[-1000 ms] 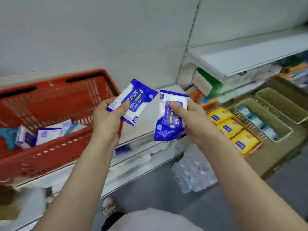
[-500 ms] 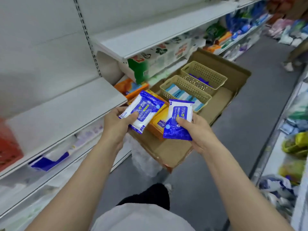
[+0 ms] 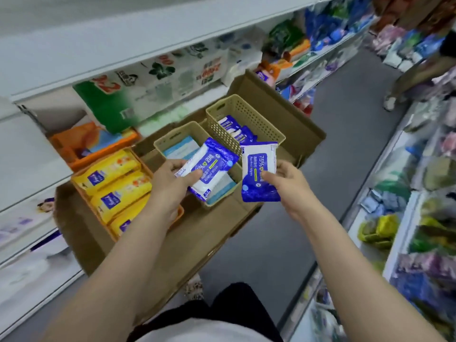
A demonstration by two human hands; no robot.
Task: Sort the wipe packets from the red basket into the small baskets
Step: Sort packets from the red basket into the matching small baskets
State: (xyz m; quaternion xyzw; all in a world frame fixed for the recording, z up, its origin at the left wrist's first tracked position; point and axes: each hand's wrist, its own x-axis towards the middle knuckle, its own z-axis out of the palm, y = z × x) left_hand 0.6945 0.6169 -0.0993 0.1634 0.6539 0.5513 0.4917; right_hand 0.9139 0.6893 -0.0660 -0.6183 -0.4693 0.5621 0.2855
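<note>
Both hands pinch a blue-and-white wipe packet each: the left hand [image 3: 170, 180] holds one packet [image 3: 208, 166] over the middle small basket [image 3: 172, 140] (light blue packs inside), and the right hand [image 3: 287, 182] holds another packet [image 3: 259, 172] just beside the far basket [image 3: 249, 114], which contains matching blue packets. An orange basket [image 3: 81, 191] of yellow packs sits left, all inside a cardboard box [image 3: 202, 233].

Both packets [image 3: 207, 167] now above small baskets [image 3: 244, 114]

Cardboard box [image 3: 291, 124] w/ orange basket [image 3: 76, 181], two beige baskets [image 3: 172, 137] inside.
</note>
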